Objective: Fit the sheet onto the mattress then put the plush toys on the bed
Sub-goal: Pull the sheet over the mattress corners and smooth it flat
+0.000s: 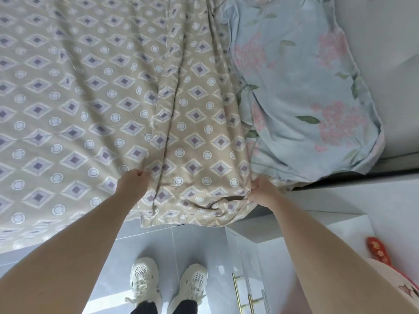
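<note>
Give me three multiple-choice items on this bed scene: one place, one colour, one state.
1. The pale blue floral pillow lies where in the head view? A. left of the beige diamond-patterned sheet B. right of it C. on the floor
2. The perforated shoes are: A. off-white B. black C. red
3. The left hand and right hand are: A. flat on the sheet B. gripping the sheet C. hanging idle
Answers: B, it lies past the sheet's right edge; A, both are cream-white; B, fingers curl into bunched fabric.
</note>
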`<state>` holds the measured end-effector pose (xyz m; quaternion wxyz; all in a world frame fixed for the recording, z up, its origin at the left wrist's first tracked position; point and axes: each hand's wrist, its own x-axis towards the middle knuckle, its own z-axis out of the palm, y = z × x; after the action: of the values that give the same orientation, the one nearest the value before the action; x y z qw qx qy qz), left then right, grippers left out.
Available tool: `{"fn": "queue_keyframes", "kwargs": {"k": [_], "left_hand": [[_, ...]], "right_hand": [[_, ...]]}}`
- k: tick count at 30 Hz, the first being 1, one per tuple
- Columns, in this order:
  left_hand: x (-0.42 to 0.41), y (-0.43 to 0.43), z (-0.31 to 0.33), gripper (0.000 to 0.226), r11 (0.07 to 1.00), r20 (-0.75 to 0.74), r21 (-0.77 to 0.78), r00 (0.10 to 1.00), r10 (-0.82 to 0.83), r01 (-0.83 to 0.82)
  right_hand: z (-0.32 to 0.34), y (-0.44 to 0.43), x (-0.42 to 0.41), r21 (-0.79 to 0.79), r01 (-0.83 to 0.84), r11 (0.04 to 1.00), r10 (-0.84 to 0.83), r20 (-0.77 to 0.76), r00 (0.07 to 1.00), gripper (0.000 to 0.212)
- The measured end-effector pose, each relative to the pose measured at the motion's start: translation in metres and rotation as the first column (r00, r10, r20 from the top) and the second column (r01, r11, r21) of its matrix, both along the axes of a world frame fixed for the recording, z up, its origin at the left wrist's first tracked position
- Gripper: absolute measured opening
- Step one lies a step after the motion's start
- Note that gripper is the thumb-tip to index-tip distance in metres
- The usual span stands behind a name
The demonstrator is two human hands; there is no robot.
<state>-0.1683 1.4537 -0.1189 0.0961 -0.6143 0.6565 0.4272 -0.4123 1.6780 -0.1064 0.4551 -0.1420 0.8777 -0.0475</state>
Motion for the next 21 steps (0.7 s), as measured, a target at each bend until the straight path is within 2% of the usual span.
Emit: {"fn": "queue_keyframes", "kwargs": {"k": [2,5,7,8,10,12,14,16,18,20,21], "left_hand": [[0.0,0.001,-0.001,0.023,1.0,-0.015,0.01,1.0,-0.005,0.005],[0.002,0.004,-0.002,0.022,0.999,-0.053,0.035,0.999,-0.015,0.017],[0.006,0.007,-0.002,0.025,0.999,-0.078,0.039,0.997,-0.016,0.019],[0.009,0.009,-0.003,0.029,0.999,-0.082,0.041,0.996,-0.018,0.021],[0.014,0.011,-0.002,0.035,0.999,-0.075,0.036,0.997,-0.03,0.033],[0.017,0.013,0.002,0.037,0.998,-0.039,0.052,0.999,-0.037,0.039],[0.018,0.015,0.007,0.043,0.998,-0.006,0.05,0.999,-0.049,0.049],[0.019,0.016,0.01,0.044,0.996,0.02,0.061,0.998,-0.066,0.065],[0.017,0.019,0.011,0.041,0.994,0.011,0.086,0.997,-0.074,0.073],[0.013,0.02,0.012,0.038,0.993,0.001,0.07,0.995,-0.097,0.097],[0.012,0.021,0.011,0.035,0.992,-0.001,0.045,0.993,-0.12,0.12]], "right_hand": [[-0.004,0.01,0.004,-0.046,0.008,0.999,-0.006,0.032,0.999,0.029],[-0.01,0.023,0.009,-0.031,-0.202,0.979,0.203,0.024,0.979,0.049],[-0.017,0.034,0.012,0.029,-0.365,0.931,0.366,-0.018,0.931,0.043],[-0.021,0.042,0.015,0.05,-0.378,0.924,0.38,-0.046,0.924,0.034],[-0.022,0.054,0.022,0.134,-0.374,0.918,0.386,-0.076,0.919,0.012],[-0.019,0.065,0.028,0.234,-0.381,0.895,0.402,-0.048,0.915,0.005],[-0.014,0.073,0.029,0.31,-0.335,0.89,0.367,-0.05,0.929,0.014],[-0.008,0.071,0.024,0.326,-0.206,0.923,0.253,-0.106,0.962,0.027],[-0.004,0.06,0.017,0.213,-0.042,0.976,0.082,-0.183,0.98,0.036],[0.001,0.039,0.012,-0.047,0.084,0.995,-0.092,-0.202,0.975,0.04],[0.006,0.026,0.011,-0.188,0.125,0.974,-0.16,-0.187,0.969,0.038]]}}
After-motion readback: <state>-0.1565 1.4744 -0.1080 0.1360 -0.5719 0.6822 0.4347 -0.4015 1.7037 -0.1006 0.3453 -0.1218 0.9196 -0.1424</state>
